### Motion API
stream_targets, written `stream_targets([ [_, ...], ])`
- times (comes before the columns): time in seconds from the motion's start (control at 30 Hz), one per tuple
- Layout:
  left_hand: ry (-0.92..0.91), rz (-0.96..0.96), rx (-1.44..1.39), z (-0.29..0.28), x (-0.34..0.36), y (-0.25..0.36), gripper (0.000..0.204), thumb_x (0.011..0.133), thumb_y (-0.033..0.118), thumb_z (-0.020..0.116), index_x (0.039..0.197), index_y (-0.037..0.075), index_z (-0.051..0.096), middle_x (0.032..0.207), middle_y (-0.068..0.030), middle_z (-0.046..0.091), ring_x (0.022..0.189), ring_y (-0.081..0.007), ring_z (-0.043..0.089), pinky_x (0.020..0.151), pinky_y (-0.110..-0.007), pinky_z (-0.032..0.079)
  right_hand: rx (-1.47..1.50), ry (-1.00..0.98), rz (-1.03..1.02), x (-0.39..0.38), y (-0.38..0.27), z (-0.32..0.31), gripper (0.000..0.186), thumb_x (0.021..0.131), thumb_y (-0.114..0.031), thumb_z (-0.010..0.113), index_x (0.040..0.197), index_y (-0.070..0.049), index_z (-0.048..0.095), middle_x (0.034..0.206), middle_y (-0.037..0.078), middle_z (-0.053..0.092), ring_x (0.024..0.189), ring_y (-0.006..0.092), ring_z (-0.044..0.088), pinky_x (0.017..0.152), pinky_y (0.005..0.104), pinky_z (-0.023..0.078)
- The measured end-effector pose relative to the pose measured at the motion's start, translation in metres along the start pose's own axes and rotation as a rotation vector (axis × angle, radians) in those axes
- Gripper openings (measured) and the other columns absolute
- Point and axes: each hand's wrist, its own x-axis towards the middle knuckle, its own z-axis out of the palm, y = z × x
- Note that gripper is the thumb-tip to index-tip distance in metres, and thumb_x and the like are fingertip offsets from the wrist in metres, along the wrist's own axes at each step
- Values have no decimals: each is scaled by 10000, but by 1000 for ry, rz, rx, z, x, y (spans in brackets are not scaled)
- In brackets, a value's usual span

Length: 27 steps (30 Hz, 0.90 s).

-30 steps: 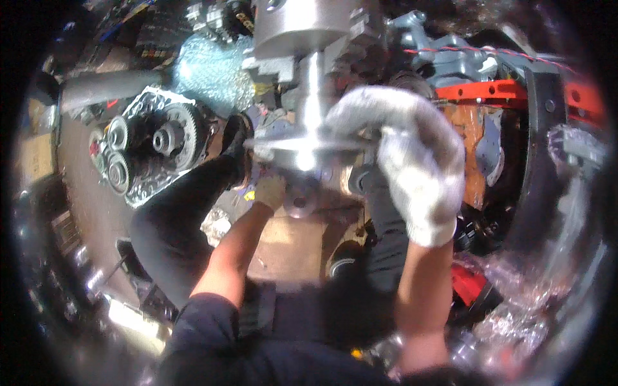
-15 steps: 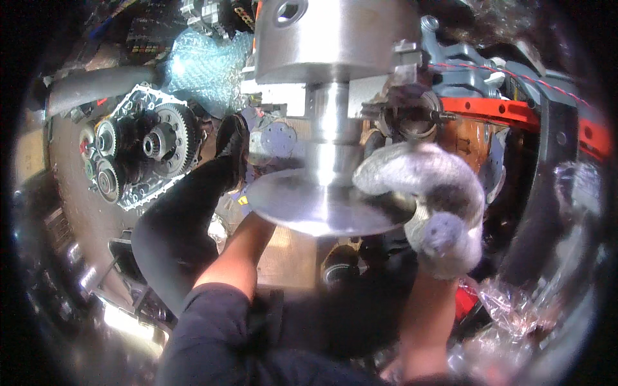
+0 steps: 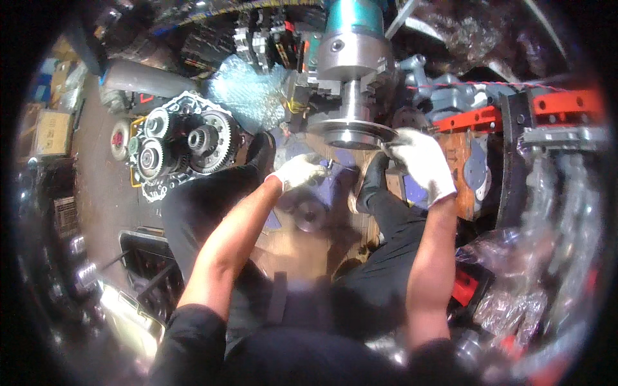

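A steel chuck [image 3: 351, 55] holds a shiny metal shaft [image 3: 352, 100] that ends in a wide disc [image 3: 341, 125] with a raised hub. My right hand [image 3: 421, 161], in a white glove, has its fingers closed at the disc's right rim. Below and left of the disc is my left hand [image 3: 299, 172], also gloved. Its fingers pinch a thin metal tool [image 3: 330, 165] whose exact kind is too small to make out. Blue-purple discs [image 3: 325, 186] lie on the cardboard beneath my hands.
An opened gearbox [image 3: 193, 141] with several gears sits at the left on the floor. Bubble wrap [image 3: 251, 87] lies behind it. To the right are red metal bars [image 3: 470, 119], a dark upright beam [image 3: 515, 161] and plastic-wrapped parts [image 3: 515, 289]. My legs frame the cardboard [image 3: 309, 251].
The disc and chuck now appear smaller and farther off. My left hand has come out from under the disc, and my right hand has shifted from its top to its right rim.
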Motion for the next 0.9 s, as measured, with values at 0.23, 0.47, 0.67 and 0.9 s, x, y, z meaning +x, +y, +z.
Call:
stream_targets([
  [0.23, -21, 191, -226, -7, -95, 71, 355, 1022, 320, 719, 1251, 51, 681, 1048, -70, 706, 923, -196, 688, 841, -361, 592, -172, -543, -154, -43, -15, 62, 797, 919, -344, 805, 1580, -40, 480, 1331, 236, 718, 1145, 295, 729, 989, 374, 572],
  [0.47, 137, 35, -339, 4, -159, 89, 496, 1010, 381, 726, 1298, -17, 656, 1157, -134, 694, 978, -242, 709, 801, -371, 612, -21, -417, -558, -42, -22, 57, 421, 965, -143, 684, 1353, 19, 679, 1225, 178, 766, 1070, 210, 716, 959, 356, 567],
  [0.67, 18, 184, -175, 6, -148, 86, 310, 1009, 226, 753, 1254, 42, 706, 992, -36, 718, 850, -106, 670, 728, -278, 557, 93, -380, -426, -35, -17, 46, 328, 1006, -155, 669, 1264, 34, 738, 1157, 128, 786, 1080, 190, 702, 1004, 351, 539],
  [0.9, 133, 267, -279, 4, -140, 73, 289, 1017, 254, 742, 1205, 35, 719, 972, -4, 704, 843, -95, 637, 763, -269, 541, 414, -324, -223, -49, -12, 58, 587, 995, -187, 730, 1508, 30, 546, 1430, 140, 657, 1289, 205, 613, 1109, 346, 482],
])
